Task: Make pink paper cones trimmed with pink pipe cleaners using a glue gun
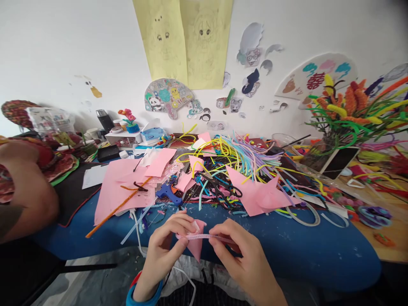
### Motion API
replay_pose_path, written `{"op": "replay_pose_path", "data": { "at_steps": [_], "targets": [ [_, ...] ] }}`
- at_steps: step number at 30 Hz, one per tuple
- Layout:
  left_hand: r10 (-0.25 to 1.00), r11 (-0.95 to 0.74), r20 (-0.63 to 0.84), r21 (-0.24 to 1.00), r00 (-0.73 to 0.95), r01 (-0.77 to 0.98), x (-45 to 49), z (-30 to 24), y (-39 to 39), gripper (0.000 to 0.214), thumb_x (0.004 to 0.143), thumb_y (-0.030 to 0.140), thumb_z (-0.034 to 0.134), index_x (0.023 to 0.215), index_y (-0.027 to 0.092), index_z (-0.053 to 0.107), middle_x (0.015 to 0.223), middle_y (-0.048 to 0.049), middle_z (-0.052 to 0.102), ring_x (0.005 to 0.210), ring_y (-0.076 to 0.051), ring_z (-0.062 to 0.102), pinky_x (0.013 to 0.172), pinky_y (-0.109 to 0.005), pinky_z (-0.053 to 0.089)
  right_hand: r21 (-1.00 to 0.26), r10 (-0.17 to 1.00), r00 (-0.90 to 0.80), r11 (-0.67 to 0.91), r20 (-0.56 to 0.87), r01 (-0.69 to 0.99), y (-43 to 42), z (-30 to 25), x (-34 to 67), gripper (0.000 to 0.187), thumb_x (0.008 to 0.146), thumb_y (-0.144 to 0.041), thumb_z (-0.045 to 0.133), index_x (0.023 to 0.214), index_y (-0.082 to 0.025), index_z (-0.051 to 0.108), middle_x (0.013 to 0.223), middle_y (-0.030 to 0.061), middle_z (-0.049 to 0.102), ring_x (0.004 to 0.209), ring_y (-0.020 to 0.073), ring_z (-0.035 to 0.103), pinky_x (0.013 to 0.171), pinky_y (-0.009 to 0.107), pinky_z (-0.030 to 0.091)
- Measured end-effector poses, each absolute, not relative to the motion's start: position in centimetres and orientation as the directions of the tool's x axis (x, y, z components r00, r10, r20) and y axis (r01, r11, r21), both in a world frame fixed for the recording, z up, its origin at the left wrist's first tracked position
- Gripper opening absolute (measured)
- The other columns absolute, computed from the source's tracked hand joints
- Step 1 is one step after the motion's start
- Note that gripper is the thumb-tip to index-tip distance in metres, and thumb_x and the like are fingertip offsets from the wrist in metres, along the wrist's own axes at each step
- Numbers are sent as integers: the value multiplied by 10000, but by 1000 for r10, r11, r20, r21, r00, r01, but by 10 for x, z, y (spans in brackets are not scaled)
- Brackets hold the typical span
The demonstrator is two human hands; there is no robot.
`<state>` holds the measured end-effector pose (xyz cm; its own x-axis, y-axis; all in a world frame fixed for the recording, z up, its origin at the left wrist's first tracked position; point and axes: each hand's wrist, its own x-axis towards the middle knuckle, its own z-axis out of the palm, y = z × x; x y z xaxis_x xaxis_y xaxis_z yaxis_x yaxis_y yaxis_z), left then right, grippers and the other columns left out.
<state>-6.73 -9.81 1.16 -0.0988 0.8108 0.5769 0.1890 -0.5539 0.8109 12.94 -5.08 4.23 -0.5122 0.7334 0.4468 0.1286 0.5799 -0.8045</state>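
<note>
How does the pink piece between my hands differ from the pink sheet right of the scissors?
The pink piece is smaller; the pink sheet is larger. The piece is between the left hand and right hand; the sheet lies on the cluttered table. Both have pointed corners.

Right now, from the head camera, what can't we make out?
All in the head view:
- Small pink paper: partly hidden by the left hand and the strip.
- Strip's right end: covered by the right hand.
- Person at left: cut off by the left edge.
- Fuzzy flowers: cut off by the right edge.
- Marks on the white paper: too small to read.
</note>
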Motion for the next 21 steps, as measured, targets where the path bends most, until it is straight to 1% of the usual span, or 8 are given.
{"op": "replay_pose_path", "data": {
  "at_steps": [4, 7, 13, 17, 21],
  "targets": [
    [751, -609, 645, 759, -140, 230, -66, 9, -98, 82, 875, 160, 645, 841, 234, 640, 892, -4, 753, 945, -215, 683, 1076, -498, 381, -756, 705, -475, 644, 527, 118, -56, 42, 127, 73, 933, -184, 577, 885, -230, 608, 768, -26, 648, 678, 113, 640, 635, 192, 496],
    [716, -634, 677, 732, -170, 250, -64, 8, -99, 88, 863, 158, 655, 822, 234, 643, 875, -5, 760, 920, -220, 696, 1046, -513, 417, -727, 696, -454, 672, 556, 139, -58, 43, 126, 66, 926, -193, 596, 873, -229, 608, 740, -23, 651, 650, 122, 636, 625, 210, 494],
    [687, -658, 707, 704, -170, 268, -62, 8, -100, 76, 864, 214, 666, 790, 226, 650, 829, -22, 774, 803, -229, 725, 945, -526, 503, -709, 691, -447, 686, 568, 160, -56, 42, 125, 54, 930, -217, 612, 877, -220, 620, 741, -5, 650, 641, 134, 630, 586, 222, 486],
    [679, -669, 715, 695, -164, 262, -61, 8, -101, 61, 865, 210, 669, 809, 229, 655, 840, -12, 782, 796, -222, 733, 945, -510, 507, -719, 701, -435, 677, 566, 155, -54, 40, 123, 87, 931, -243, 620, 848, -216, 617, 729, -8, 643, 631, 131, 620, 579, 224, 475],
    [684, -666, 712, 699, -161, 260, -61, 8, -103, 54, 882, 232, 655, 828, 237, 647, 860, -8, 793, 816, -234, 740, 953, -522, 496, -754, 725, -425, 643, 542, 134, -52, 37, 119, 103, 922, -256, 632, 829, -216, 613, 727, -12, 637, 634, 126, 616, 572, 217, 472]
  ]
}}
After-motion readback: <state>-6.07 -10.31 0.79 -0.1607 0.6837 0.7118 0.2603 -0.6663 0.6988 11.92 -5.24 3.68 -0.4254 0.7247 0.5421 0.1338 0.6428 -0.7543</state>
